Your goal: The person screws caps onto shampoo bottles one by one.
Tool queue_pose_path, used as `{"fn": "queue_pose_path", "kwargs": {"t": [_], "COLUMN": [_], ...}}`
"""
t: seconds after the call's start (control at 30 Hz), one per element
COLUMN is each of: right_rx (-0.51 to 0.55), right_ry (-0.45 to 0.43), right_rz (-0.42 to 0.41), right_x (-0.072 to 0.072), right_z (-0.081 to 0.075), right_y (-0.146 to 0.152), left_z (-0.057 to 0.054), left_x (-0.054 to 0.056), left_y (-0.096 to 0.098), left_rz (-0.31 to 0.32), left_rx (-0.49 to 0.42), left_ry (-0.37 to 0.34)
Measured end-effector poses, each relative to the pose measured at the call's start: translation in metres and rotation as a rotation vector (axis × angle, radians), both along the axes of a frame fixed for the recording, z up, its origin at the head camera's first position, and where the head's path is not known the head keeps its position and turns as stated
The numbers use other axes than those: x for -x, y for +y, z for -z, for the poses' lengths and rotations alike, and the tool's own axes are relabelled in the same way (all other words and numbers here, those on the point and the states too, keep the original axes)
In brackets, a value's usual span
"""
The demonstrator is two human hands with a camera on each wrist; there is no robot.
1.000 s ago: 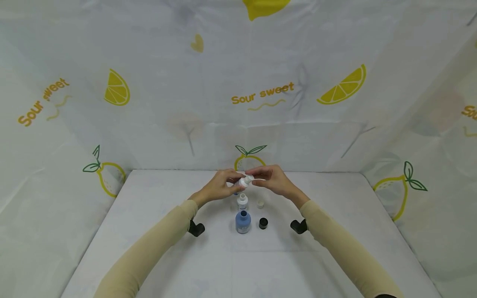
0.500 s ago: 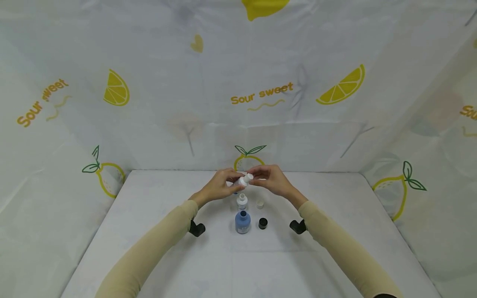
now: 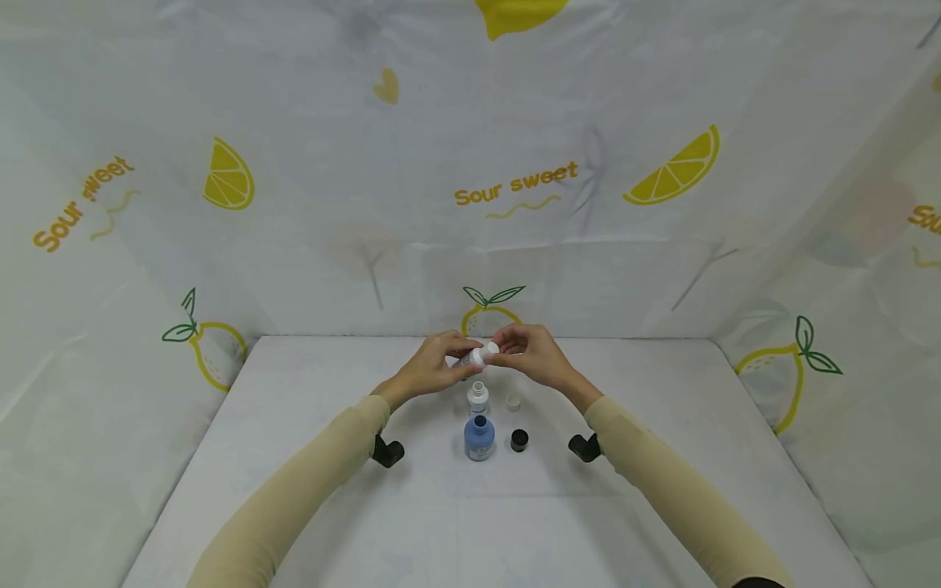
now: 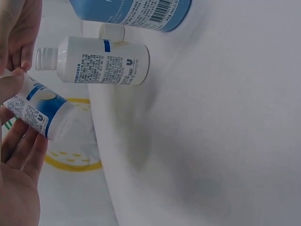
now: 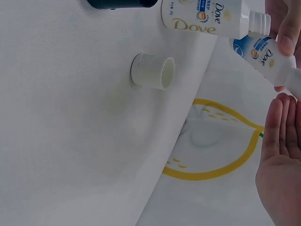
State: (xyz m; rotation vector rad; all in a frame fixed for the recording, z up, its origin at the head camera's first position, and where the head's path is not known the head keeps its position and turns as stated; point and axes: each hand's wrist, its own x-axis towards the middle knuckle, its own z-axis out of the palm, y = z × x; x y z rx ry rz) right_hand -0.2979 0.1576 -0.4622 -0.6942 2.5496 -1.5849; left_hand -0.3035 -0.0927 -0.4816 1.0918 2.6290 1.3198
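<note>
Head view: grips small white bottle (image 3: 476, 358) in left hand (image 3: 434, 363), fingers curled round body, and tilts it above far part of table (image 3: 367, 523); seems to pinch its top (image 3: 491, 349) with right hand (image 3: 540, 355), too small there to be sure; judge step in hand as working that top, more likely loosening than tightening, given open white bottle (image 3: 478, 396) and open blue bottle (image 3: 479, 441) upright nearby, with loose white cap (image 3: 513, 402) and black cap (image 3: 519, 441) beside them; judge next move to call for firm left hold and a turn with right fingertips, bottle kept clear of open necks.

Left wrist view: shows base and blue label of small white bottle between left thumb and fingers; hides neck and top behind hands; cuts off blue bottle at upper edge; half covers loose white cap behind open white bottle.

Right wrist view: shows "Dove" on both white bottles; crops held one's top at right edge; leaves right thumb out of sight.
</note>
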Motion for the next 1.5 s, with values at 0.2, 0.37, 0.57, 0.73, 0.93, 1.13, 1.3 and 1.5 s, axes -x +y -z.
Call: {"fn": "queue_pose_path", "kwargs": {"t": [0.2,0.37,0.57,0.73,0.93,1.13,1.3,1.5], "right_rx": [-0.027,-0.038,-0.053,-0.064,-0.064,-0.075,-0.046,0.071], "right_ry": [0.004,0.013,0.016,0.008,0.007,0.003,-0.022,-0.024], "right_rz": [0.031,0.044,0.053,0.069,0.073,0.087,0.054,-0.136], "right_x": [0.0,0.0,0.0,0.0,-0.001,-0.002,-0.001,0.001], "right_z": [0.001,0.002,0.003,0.005,0.005,0.005,0.007,0.006], "right_y": [-0.001,-0.002,-0.003,-0.003,-0.004,-0.004,0.0,0.006], "left_z": [0.0,0.0,0.001,0.001,0.003,0.003,0.003,0.004], "left_x": [-0.001,0.0,-0.001,0.0,0.0,0.0,0.0,0.0], "left_y": [0.001,0.001,0.001,0.002,0.001,0.001,0.0,-0.001], "left_rz": [0.012,0.011,0.009,0.007,0.005,0.01,0.014,0.016], "left_rx": [0.003,0.013,0.017,0.013,0.021,0.022,0.012,0.01], "left_ry": [0.023,0.028,0.031,0.024,0.023,0.017,0.015,0.0]}}
